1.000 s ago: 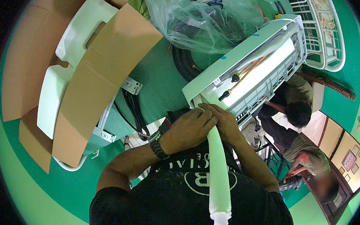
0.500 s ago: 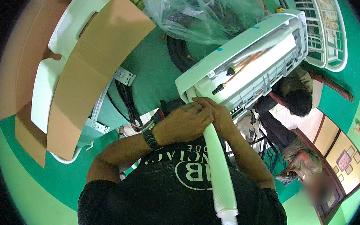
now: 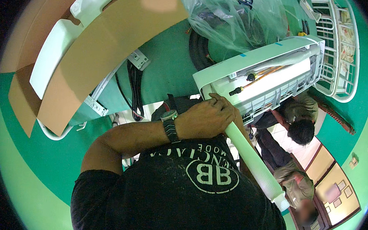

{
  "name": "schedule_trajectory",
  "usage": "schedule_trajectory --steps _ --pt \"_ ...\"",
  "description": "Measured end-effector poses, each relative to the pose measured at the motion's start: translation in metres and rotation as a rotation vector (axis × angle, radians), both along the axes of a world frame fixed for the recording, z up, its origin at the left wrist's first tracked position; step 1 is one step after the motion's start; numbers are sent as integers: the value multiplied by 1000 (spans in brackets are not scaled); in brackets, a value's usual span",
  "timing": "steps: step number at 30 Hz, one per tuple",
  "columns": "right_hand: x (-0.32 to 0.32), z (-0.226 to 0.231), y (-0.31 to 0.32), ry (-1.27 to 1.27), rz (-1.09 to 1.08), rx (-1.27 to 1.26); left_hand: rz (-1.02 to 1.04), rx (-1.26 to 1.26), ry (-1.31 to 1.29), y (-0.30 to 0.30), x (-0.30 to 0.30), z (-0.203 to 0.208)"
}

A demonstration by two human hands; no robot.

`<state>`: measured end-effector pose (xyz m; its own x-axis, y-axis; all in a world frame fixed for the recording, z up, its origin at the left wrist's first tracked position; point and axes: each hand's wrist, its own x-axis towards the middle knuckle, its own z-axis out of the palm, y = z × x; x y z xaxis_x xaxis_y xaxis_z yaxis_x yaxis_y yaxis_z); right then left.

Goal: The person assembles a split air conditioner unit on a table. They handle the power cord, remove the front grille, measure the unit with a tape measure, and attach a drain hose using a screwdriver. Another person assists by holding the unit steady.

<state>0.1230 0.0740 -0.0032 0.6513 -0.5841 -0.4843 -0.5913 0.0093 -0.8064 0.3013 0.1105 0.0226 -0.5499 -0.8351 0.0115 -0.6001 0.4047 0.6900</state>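
Both hands meet at the near left corner of a white indoor air-conditioner unit [image 3: 259, 52], whose back with its copper pipes faces up. My left hand [image 3: 207, 117], a watch on its wrist, is closed around the upper end of a pale ribbed drain hose [image 3: 253, 159]. My right hand [image 3: 231, 108] lies close behind it, fingers bent at the same joint and partly hidden by the left. From there the hose slants down to the right across my right forearm, ending in a white cuff. Exactly how the hose meets the unit is hidden by my fingers.
Left of the unit stand a bent cardboard sheet [image 3: 113, 39], a metal mounting bracket [image 3: 94, 103] and a black cable [image 3: 134, 88]. Clear plastic wrap [image 3: 236, 23] and a white wire rack [image 3: 337, 48] are beyond. Two people are at the right, one crouching beside the unit.
The hose's free end has swung to the right, from in front of my shirt to over my right arm. My view has shifted, and both hands stay together at the unit's corner.
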Motion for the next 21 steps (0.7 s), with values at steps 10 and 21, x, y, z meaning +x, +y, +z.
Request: schedule_trajectory --steps 10,21 --pt "-7 -5 1 -25 111 -111 68 72 53 10 3 1" --pt "2 19 3 47 21 -72 255 18 269 -13 51 -7"
